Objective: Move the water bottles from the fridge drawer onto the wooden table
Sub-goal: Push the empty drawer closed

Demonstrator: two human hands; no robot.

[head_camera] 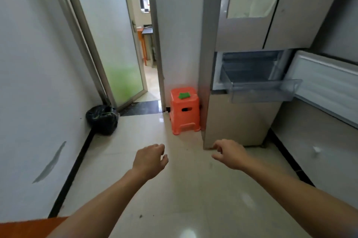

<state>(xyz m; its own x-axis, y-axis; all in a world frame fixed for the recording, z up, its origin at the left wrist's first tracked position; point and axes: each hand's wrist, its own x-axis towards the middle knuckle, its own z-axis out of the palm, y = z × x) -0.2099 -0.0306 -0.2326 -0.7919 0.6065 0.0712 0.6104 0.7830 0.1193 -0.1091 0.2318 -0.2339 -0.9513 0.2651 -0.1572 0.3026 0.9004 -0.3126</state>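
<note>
The silver fridge (242,30) stands at the right with a middle compartment open. Its clear plastic drawer (263,90) is pulled out, and I see no water bottle in it from this angle. The compartment's white door (325,82) swings out to the right. My left hand (150,160) and my right hand (229,153) hang in front of me over the floor, both with loosely curled fingers and nothing in them. A strip of orange-brown wooden surface (29,227) shows at the bottom left corner.
An orange plastic stool (184,111) with a green item (184,95) on top stands against the wall left of the fridge. A black rubbish bag (102,119) sits in the left corner. A frosted glass door (108,34) stands open onto another room. The tile floor is glossy.
</note>
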